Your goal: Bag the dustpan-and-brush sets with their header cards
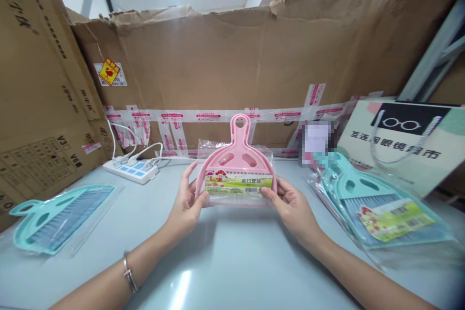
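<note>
Pink plastic dustpan set (238, 164), sealed in a thin clear wrapper with a green-and-yellow paper label (238, 183) across its lower front, stands upright above the middle of the pale grey table (232, 261), its round hanging loop (240, 126) pointing up. The left hand (187, 201) clasps the lower left edge, thumb on the front and fingers curled behind. The right hand (290, 206) pinches the lower right corner in the same way, so both hands are closed on the set.

It looks light and rigid: thin moulded plastic that should keep its shape under a moderate squeeze. The film over it is probably slick and loose, so fingers may slide on it or bunch it up. The two side rims give the firmest hold; the neck below the loop would serve a single hand. It does not look fragile, though the wrapper could tear or crease.

At the near left lies a teal brush-and-dustpan set in clear film (58, 215), flat on the table. A similar stack of teal wrapped sets (366, 198) lies at the right, beside a paper carrier bag printed with spectacles (403, 140). A white power strip with plugged cables (131, 170) sits at the far left, against the taped brown cardboard wall (254, 58).
</note>
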The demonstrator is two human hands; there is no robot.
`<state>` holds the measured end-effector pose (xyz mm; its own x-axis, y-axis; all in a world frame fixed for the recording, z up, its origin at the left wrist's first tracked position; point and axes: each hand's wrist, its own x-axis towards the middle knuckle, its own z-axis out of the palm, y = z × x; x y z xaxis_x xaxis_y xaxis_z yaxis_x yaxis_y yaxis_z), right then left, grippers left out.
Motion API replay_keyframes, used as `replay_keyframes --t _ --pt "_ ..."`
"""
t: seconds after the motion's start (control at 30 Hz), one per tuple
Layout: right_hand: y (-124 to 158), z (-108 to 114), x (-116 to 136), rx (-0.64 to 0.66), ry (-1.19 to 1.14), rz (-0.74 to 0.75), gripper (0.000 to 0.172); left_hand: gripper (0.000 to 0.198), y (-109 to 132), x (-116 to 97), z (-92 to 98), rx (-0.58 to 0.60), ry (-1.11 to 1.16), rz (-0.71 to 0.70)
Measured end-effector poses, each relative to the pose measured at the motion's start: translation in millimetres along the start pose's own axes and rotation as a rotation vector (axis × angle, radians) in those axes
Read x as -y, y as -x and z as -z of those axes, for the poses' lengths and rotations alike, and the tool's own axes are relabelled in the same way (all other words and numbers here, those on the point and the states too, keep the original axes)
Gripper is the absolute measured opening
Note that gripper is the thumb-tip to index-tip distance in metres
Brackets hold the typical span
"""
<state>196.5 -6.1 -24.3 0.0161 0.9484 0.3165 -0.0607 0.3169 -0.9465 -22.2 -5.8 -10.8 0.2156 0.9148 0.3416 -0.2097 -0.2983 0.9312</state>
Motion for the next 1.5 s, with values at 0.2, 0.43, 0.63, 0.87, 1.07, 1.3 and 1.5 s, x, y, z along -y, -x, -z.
replay_keyframes --t 0.2,0.43,0.63,0.87,1.07,1.3,1.5 --pt "-2 2 -2 0.047 -0.014 -0.059 0.038 0.072 -1 2 3.9 -0.006 -0.021 0.084" --pt "-11 17 -13 0.127 0.022 -0.266 0.045 0.072 -4 18 16.9 0.082 -0.198 0.363" --pt "-11 19 -12 0.168 0.045 -0.356 0.042 0.059 -4 6 12.9 0.076 -0.338 0.509" --pt "-7 13 -11 0.134 0.357 -0.1 0.051 0.032 -7 12 17.3 -0.071 -0.29 0.551" --pt "0 3 1 0.251 0.567 0.192 0.023 0.039 -5 17 11.1 -0.082 -0.044 0.433" --pt "-9 -10 -17 -0.008 -0.261 -0.34 0.055 0.048 -3 7 3.7 -0.034 -0.051 0.459" --pt "-5 -20 -1 -0.046 -0.259 -0.268 0.057 0.02 -22 9 24.4 -0.379 -0.097 0.319"
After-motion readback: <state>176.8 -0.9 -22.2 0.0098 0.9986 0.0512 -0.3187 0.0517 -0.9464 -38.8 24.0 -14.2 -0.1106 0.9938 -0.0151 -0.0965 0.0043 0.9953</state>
